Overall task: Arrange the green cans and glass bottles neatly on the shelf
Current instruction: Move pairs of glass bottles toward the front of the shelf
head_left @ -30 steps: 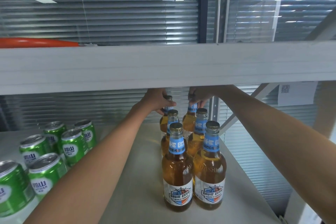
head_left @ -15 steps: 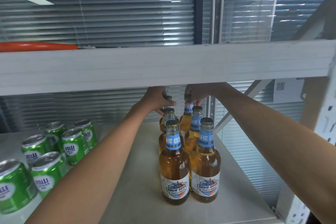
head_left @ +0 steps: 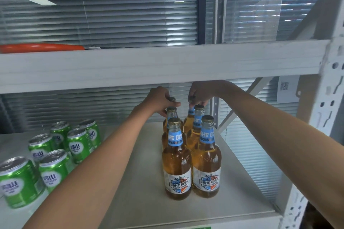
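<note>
Bottles: six glass beer bottles (head_left: 176, 158) stood upright, caps up, paired on the shelf (head_left: 141, 182).
Left hand (head_left: 160, 99): clenched around rear-left bottle's neck.
Right hand (head_left: 200, 95): closed on rear-right bottle's cap.
Cans: green cans (head_left: 54, 154) upright, leftward.

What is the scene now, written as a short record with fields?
place: shelf, under an upper board
bottles: six, in two columns, upright
cans: green, at the left, upright
left hand: on the cap of the rear left bottle
right hand: on the top of the rear right bottle
</note>
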